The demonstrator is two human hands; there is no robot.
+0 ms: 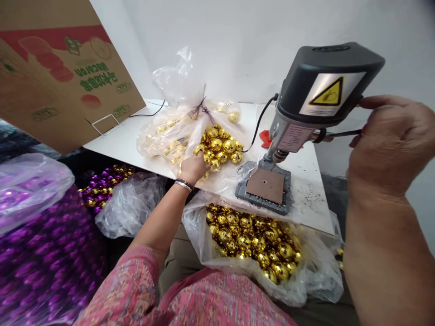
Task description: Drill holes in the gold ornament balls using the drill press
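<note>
My left hand [192, 168] reaches into an open clear bag of gold faceted balls [220, 147] on the white table [312, 181]; its fingers are curled among the balls and hidden. My right hand [390, 140] is raised at the right side of a small bench drill [322, 86] and closes round its thin black lever [340, 133]. Under the drill head sits the grey base with a brown plate [265, 185]. A second clear bag of gold balls [254, 240] rests on my lap below the table edge.
A tilted cardboard box [57, 72] stands at the back left of the table. Bags of purple balls [44, 253] fill the left side. An empty crumpled clear bag [132, 203] lies beside them. A black cable [258, 122] runs behind the drill.
</note>
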